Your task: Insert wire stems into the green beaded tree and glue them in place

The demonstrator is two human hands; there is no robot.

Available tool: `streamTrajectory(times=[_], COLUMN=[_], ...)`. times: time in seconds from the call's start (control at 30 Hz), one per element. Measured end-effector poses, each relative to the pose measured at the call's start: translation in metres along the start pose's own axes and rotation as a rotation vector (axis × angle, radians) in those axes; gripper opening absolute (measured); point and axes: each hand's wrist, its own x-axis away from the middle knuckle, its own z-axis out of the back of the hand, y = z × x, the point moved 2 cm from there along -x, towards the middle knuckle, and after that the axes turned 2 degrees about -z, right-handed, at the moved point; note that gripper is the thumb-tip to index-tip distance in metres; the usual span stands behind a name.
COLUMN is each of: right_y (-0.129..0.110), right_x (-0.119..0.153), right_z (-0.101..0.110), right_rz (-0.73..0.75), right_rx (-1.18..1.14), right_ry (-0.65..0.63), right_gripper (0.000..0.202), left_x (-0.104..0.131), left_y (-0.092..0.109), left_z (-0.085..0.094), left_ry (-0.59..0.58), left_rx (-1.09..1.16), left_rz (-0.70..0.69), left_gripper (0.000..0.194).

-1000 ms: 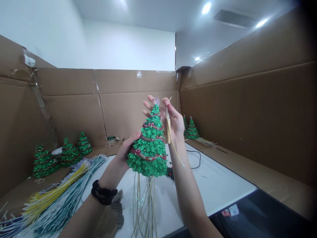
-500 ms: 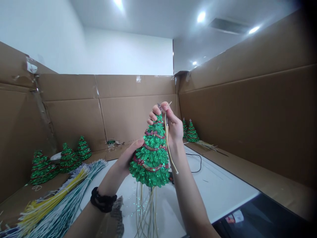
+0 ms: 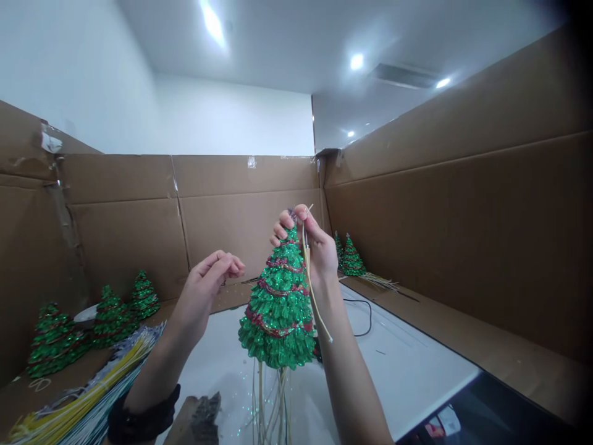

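A glittery green tree [image 3: 280,303] with red garlands stands upright in mid-view, held near its top by my right hand [image 3: 317,241]. Between thumb and forefinger that hand also pinches a pale yellow strand [image 3: 312,290], which hangs down the tree's right side. Thin strands [image 3: 271,402] dangle below the tree's base. Apart from the tree, to its left, my left hand [image 3: 208,278] is raised with its fingers curled together; whether something small is between the fingertips cannot be made out. A black band [image 3: 141,420] is around the left wrist.
More green trees stand at the left [image 3: 111,315] and at the back right [image 3: 352,256]. Bundles of yellow, white and teal strands [image 3: 97,395] lie at the lower left. A black cable [image 3: 370,318] crosses the white table [image 3: 403,364]. Cardboard walls [image 3: 440,235] surround everything.
My left hand has let go of the tree's left side and moved away to the left, its fingers now curled. My right hand keeps its hold. The camera view has tilted and shifted slightly.
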Motion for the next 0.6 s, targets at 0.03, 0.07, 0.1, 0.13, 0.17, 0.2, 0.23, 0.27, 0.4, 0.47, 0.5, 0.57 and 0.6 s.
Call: streamTrajectory(times=[0.03,0.07,0.1,0.13,0.17,0.2,0.23,0.27,0.4,0.47,0.5,0.57,0.6], right_y=[-0.001,-0.002,-0.003,-0.003,-0.003,-0.003,-0.003,-0.002,0.002,0.004,0.004,0.004,0.003], right_x=[0.001,0.001,0.002,0.003,0.003,0.004,0.004,0.004,0.004,0.003,0.003,0.003,0.003], right_z=[-0.001,-0.002,-0.003,-0.004,-0.005,-0.006,-0.007,-0.008,-0.011,-0.012,-0.012,-0.013,-0.014], right_rz=[-0.003,-0.011,-0.021,-0.034,-0.042,-0.044,-0.038,-0.029,-0.005,-0.006,-0.008,-0.012,-0.013], right_rx=[-0.013,-0.014,-0.004,0.015,0.037,0.058,0.075,0.092,0.173,0.203,0.21,0.211,0.21], right_ry=[-0.018,-0.03,-0.034,-0.032,-0.026,-0.018,-0.01,-0.001,0.055,0.074,0.077,0.083,0.086], right_gripper=[0.017,0.016,0.016,0.017,0.017,0.017,0.017,0.017,0.02,0.021,0.021,0.021,0.021], left_x=[0.002,0.005,0.007,0.01,0.013,0.016,0.018,0.02,0.02,0.018,0.017,0.015,0.015], left_y=[0.004,0.007,0.009,0.01,0.011,0.01,0.009,0.007,-0.004,-0.009,-0.01,-0.012,-0.012], left_z=[-0.001,-0.003,-0.006,-0.01,-0.015,-0.019,-0.023,-0.027,-0.032,-0.031,-0.031,-0.03,-0.03], left_ry=[-0.007,-0.024,-0.053,-0.09,-0.129,-0.163,-0.176,-0.18,-0.147,-0.139,-0.141,-0.15,-0.157], left_rx=[-0.037,-0.073,-0.107,-0.135,-0.153,-0.166,-0.173,-0.174,-0.185,-0.198,-0.202,-0.206,-0.206], left_rz=[-0.009,-0.007,0.006,0.027,0.05,0.075,0.09,0.1,0.095,0.102,0.11,0.124,0.129], left_gripper=[0.025,0.026,0.027,0.028,0.03,0.031,0.033,0.035,0.037,0.036,0.036,0.037,0.038])
